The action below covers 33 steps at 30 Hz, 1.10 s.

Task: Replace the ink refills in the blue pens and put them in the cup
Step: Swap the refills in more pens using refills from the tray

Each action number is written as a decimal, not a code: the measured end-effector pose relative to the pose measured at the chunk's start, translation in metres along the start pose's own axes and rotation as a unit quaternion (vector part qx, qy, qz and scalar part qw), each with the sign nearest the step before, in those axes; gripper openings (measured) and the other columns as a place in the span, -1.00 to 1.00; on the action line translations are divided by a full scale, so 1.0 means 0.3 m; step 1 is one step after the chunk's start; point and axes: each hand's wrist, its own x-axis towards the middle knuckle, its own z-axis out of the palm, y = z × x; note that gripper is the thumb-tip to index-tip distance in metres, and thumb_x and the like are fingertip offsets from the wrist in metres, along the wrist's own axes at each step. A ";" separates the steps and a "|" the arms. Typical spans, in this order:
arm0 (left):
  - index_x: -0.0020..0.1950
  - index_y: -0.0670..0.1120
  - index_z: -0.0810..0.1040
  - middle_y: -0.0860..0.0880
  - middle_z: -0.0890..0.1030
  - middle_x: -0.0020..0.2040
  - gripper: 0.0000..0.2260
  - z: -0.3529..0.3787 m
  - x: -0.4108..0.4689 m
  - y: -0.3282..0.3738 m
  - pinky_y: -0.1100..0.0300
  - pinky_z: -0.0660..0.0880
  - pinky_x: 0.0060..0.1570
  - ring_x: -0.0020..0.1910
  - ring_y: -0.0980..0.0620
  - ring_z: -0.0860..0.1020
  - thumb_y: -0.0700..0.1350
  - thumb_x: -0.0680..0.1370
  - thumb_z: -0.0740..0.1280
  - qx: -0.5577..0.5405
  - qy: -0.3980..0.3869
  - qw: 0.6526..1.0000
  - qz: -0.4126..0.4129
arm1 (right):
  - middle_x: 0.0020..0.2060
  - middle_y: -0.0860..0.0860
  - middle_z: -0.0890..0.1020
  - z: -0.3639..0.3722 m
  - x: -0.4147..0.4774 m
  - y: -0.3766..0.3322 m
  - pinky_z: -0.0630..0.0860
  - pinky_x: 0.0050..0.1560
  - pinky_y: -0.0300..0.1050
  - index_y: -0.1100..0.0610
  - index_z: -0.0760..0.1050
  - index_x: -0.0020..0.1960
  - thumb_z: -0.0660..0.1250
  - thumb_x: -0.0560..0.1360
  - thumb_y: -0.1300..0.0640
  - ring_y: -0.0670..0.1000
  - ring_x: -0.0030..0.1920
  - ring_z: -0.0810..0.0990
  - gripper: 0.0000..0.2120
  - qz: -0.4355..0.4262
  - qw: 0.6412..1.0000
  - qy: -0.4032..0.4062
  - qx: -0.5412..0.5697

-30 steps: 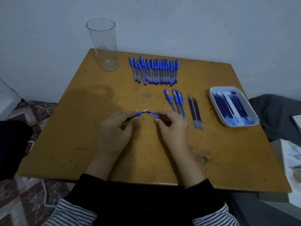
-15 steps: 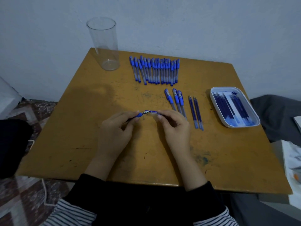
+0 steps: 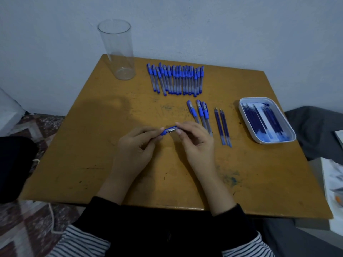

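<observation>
Gap closed since a second ago: the two pen parts held apart then now meet, and the right hand has come in toward the left one.

- blue pen (image 3: 169, 130) is held just above the tabletop (image 3: 92, 154), about mid-width and nearer the near edge than the far one
- left hand (image 3: 133, 147) pinches the blue grip end between thumb and forefinger; the rest of the barrel is hidden under that hand
- right hand (image 3: 196, 145) pinches the other end, where a metal tip shows through; other fingers loosely curled
- can't tell whether the parts are fully seated

Rest of the layout:
- clear plastic cup (image 3: 118, 52) stands upright at the far left corner, with nothing in it
- row of capped blue pens (image 3: 176, 79) lies side by side along the far edge, right of the cup
- three capped pens (image 3: 199, 114) lie just beyond the right hand, their near ends hidden behind its fingers
- two loose ink refills (image 3: 221, 125) lie parallel, just right of those three
- white tray (image 3: 274, 140) by the right edge holds more ink refills (image 3: 263, 119)
</observation>
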 end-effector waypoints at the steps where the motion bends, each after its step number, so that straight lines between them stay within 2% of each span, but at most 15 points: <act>1: 0.12 -0.13 0.73 0.02 0.69 -0.03 -0.83 -0.001 0.000 0.002 0.23 0.56 -0.11 -0.10 0.15 0.63 -0.25 0.53 0.49 0.000 0.009 1.000 0.003 | -0.02 0.07 0.68 0.001 -0.001 -0.005 0.57 0.06 -0.16 0.18 0.64 0.10 0.42 0.50 0.34 -0.02 0.03 0.66 -0.81 0.027 0.999 0.000 0.042; 4: 0.13 -0.14 0.72 0.03 0.66 -0.09 -0.83 -0.006 -0.002 0.008 0.13 0.57 -0.24 -0.19 0.10 0.60 -0.23 0.54 0.48 -0.006 0.023 1.000 0.009 | -0.05 0.10 0.70 0.002 0.000 -0.025 0.58 0.01 -0.21 0.17 0.61 0.06 0.44 0.47 0.37 0.01 -0.02 0.68 -0.80 0.100 0.979 0.014 0.180; 8: 0.13 -0.17 0.71 0.00 0.63 -0.15 -0.83 -0.007 0.000 0.004 0.09 0.53 -0.32 -0.27 0.04 0.55 -0.21 0.54 0.47 -0.005 0.030 0.999 0.027 | -0.11 0.00 0.72 0.011 0.005 -0.038 0.59 0.03 -0.22 0.22 0.63 -0.01 0.43 0.45 0.42 -0.05 -0.02 0.69 -0.82 0.126 0.962 0.028 0.243; 12: 0.10 -0.19 0.72 -0.01 0.62 -0.18 -0.84 -0.007 -0.001 0.005 0.24 0.46 -0.29 -0.31 0.07 0.50 -0.23 0.54 0.47 0.001 0.037 0.999 0.030 | -0.13 -0.01 0.72 0.020 0.005 -0.040 0.59 0.04 -0.21 0.24 0.63 -0.05 0.42 0.44 0.45 -0.07 -0.02 0.69 -0.83 0.130 0.961 0.030 0.242; 14: 0.09 -0.19 0.72 -0.01 0.61 -0.19 -0.85 -0.005 -0.001 0.003 0.29 0.43 -0.29 -0.32 0.07 0.50 -0.23 0.54 0.47 0.006 0.036 0.999 0.025 | -0.12 0.04 0.71 0.022 0.006 -0.037 0.60 0.04 -0.22 0.28 0.62 -0.02 0.42 0.43 0.46 -0.07 -0.03 0.69 -0.83 0.129 0.960 0.034 0.245; 17: 0.10 -0.19 0.72 0.03 0.60 -0.19 -0.85 -0.003 -0.001 -0.001 0.38 0.39 -0.24 -0.30 0.16 0.47 -0.24 0.53 0.48 0.010 0.037 0.999 0.023 | -0.08 0.13 0.68 0.021 0.009 -0.035 0.60 0.03 -0.22 0.35 0.60 0.03 0.41 0.43 0.47 -0.09 -0.04 0.68 -0.81 0.127 0.962 0.032 0.238; 21: 0.11 -0.16 0.72 0.05 0.60 -0.18 -0.84 -0.002 -0.002 -0.001 0.38 0.39 -0.24 -0.30 0.18 0.46 -0.23 0.54 0.47 0.010 0.038 0.999 0.024 | -0.07 0.13 0.69 0.017 0.008 -0.030 0.60 -0.01 -0.24 0.34 0.61 0.03 0.42 0.44 0.45 -0.08 -0.04 0.68 -0.82 0.129 0.963 0.016 0.238; 26: 0.13 -0.15 0.71 0.01 0.63 -0.16 -0.83 -0.009 0.007 0.003 0.22 0.48 -0.30 -0.28 0.06 0.54 -0.20 0.55 0.47 -0.005 0.022 1.000 0.021 | -0.07 0.05 0.70 0.016 0.006 -0.032 0.58 -0.03 -0.26 0.31 0.58 0.00 0.38 0.46 0.46 -0.08 -0.03 0.68 -0.84 0.130 0.956 0.001 0.261; 28: 0.14 -0.14 0.70 0.01 0.64 -0.14 -0.83 -0.011 0.013 0.012 0.27 0.47 -0.27 -0.26 0.08 0.56 -0.20 0.55 0.48 -0.014 0.016 1.000 0.015 | -0.08 -0.01 0.70 0.017 0.004 -0.038 0.58 -0.01 -0.28 0.32 0.53 0.04 0.36 0.46 0.50 -0.10 -0.03 0.68 -0.80 0.113 0.958 -0.012 0.264; 33: 0.17 -0.15 0.69 0.02 0.68 -0.06 -0.80 -0.003 0.034 0.016 0.36 0.47 -0.16 -0.15 0.11 0.61 -0.17 0.55 0.45 -0.055 -0.021 0.998 -0.018 | -0.05 0.05 0.69 0.005 0.018 -0.046 0.59 0.05 -0.21 0.32 0.54 0.04 0.37 0.46 0.48 -0.05 0.00 0.68 -0.81 0.106 0.965 0.018 0.239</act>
